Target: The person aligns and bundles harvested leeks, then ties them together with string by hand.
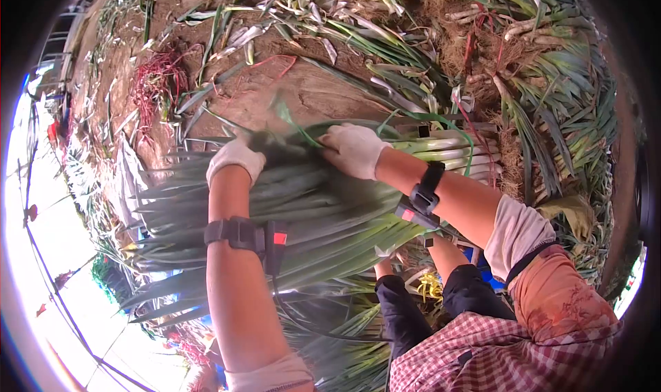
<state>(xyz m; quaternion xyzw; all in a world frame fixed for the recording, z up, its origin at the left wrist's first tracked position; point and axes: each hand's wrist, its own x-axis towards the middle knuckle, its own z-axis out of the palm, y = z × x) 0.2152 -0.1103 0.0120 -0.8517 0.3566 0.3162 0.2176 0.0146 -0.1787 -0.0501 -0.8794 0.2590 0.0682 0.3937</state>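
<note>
A thick bundle of long green leeks lies across in front of me, white stalks pointing right and dark leaves fanning left. My left hand, in a white glove, presses on the bundle's upper left part. In a white glove too, my right hand grips the bundle near its middle, where a green strip loops around the stalks. Both forearms carry black strapped bands with a red mark.
Bare soil lies beyond the bundle, strewn with loose leaves and red string. More pulled leeks with roots are heaped at the upper right. Leaves cover the ground below my knees.
</note>
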